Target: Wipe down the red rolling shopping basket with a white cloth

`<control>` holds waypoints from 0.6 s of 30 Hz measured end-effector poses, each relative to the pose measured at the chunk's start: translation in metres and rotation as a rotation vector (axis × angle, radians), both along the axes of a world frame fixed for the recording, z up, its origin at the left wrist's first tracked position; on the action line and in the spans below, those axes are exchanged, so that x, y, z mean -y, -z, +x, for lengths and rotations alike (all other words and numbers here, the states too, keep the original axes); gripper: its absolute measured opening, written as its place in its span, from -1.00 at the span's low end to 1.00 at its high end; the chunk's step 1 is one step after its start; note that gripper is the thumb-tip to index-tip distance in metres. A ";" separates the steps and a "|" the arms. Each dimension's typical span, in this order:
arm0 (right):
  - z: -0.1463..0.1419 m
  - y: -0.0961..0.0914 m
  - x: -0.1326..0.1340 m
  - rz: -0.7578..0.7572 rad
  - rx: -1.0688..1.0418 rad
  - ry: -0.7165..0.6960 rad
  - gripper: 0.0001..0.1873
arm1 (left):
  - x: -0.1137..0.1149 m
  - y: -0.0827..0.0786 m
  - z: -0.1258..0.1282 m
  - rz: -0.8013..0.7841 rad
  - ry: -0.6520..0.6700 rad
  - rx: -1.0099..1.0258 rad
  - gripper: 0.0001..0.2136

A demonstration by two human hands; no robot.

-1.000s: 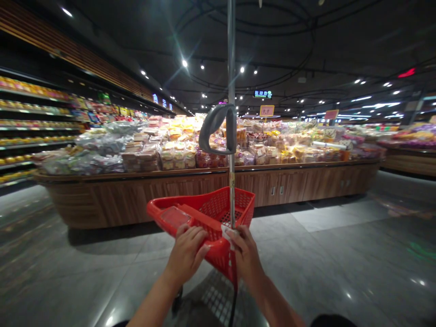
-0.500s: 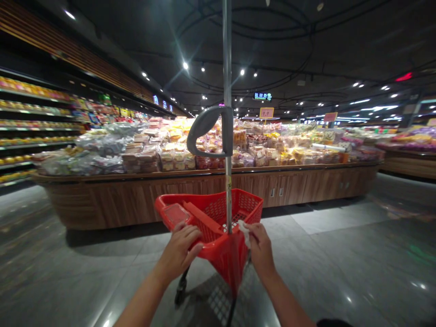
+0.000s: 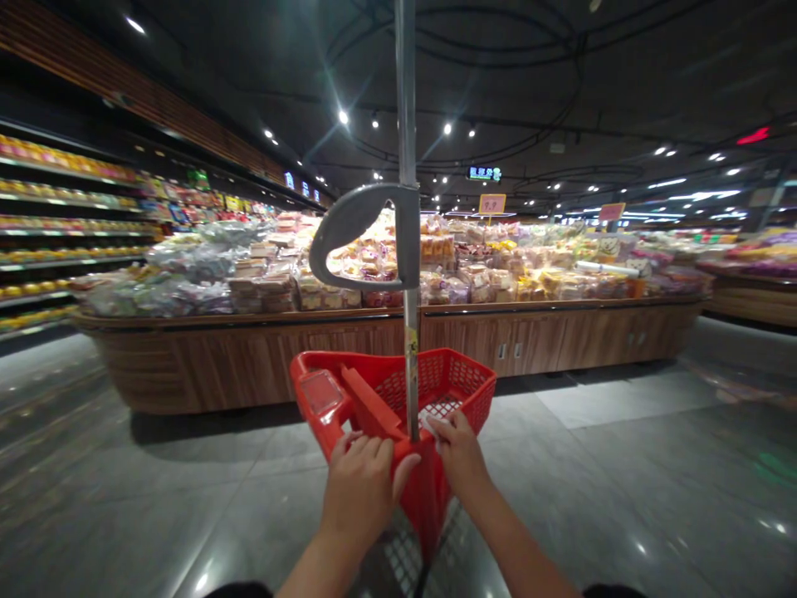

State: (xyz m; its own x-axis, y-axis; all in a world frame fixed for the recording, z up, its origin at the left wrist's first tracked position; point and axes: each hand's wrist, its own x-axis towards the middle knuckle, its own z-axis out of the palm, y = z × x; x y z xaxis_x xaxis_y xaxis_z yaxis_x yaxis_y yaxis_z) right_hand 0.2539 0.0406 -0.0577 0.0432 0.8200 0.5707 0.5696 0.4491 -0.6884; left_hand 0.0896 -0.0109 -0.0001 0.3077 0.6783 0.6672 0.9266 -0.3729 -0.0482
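A red plastic shopping cart (image 3: 372, 403) with mesh sides stands before me, turned at an angle. My left hand (image 3: 361, 490) is over the cart's near rim, its fingers curled across the red edge and its thumb sticking out to the right. Close to the foot of a metal pole (image 3: 406, 116), my right hand (image 3: 462, 461) pinches a crumpled white tissue (image 3: 429, 422) against or just above the rim. A grey looped handle (image 3: 408, 241) is fixed partway up the pole, above both hands.
Behind the cart stretches a long wooden display counter (image 3: 349, 340) heaped with packaged food. Stocked shelves (image 3: 68, 198) run along the left, and another display (image 3: 753, 291) stands at right. Grey tiled floor (image 3: 560, 482) surrounds the cart. A price sign (image 3: 491, 204) rises above the goods.
My left hand has moved right along the rim, closer to the pole. My right hand has shifted slightly left with the tissue. The cart appears slightly turned and nearer.
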 end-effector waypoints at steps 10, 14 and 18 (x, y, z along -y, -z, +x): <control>-0.007 0.004 0.001 -0.012 -0.035 -0.029 -0.51 | -0.016 0.006 -0.028 0.170 0.066 -0.013 -0.71; -0.017 0.004 0.011 0.032 -0.023 -0.102 -0.46 | -0.019 0.007 -0.035 0.195 0.109 0.009 -0.73; -0.014 0.009 0.010 0.036 -0.045 -0.101 -0.44 | -0.024 0.006 -0.042 0.184 0.132 0.031 -0.75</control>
State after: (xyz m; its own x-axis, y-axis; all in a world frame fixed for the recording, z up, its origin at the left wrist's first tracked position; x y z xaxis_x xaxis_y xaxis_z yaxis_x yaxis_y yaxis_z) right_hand 0.2397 0.0304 -0.0663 -0.0122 0.8003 0.5995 0.4893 0.5276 -0.6944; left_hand 0.0474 0.0130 -0.0059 0.3630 0.4993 0.7867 0.8723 -0.4788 -0.0987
